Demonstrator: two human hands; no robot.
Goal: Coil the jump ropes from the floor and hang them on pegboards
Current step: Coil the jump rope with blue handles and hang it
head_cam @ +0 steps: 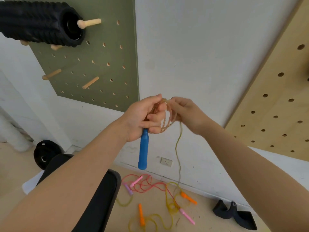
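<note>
Both bare hands are raised in front of a white wall [200,47]. The left hand [143,118] is curled round a blue plastic jump-rope handle [143,149], which hangs down from the fist, and round several loops of yellowish cord [168,119] gathered at its fingers. The right hand [185,113] pinches the same cord at the top of the coil, just beside the left fingertips; from there a single strand [178,156] drops to the light wooden floor [217,220].

A green pegboard [100,61] with wooden pegs [90,82] hangs on the wall to the left, carrying a black ribbed foam roller [36,22]. A pale plywood pegboard [275,106] leans in at the right.

On the floor below the hands lie tangled jump ropes: a red cord [147,185] with pink handles and yellow cords [170,203] with orange handles [189,198]. A black strap [234,215] lies to their right, a black weight plate [45,154] at the left, and a white wall socket [166,162] sits low on the wall.
</note>
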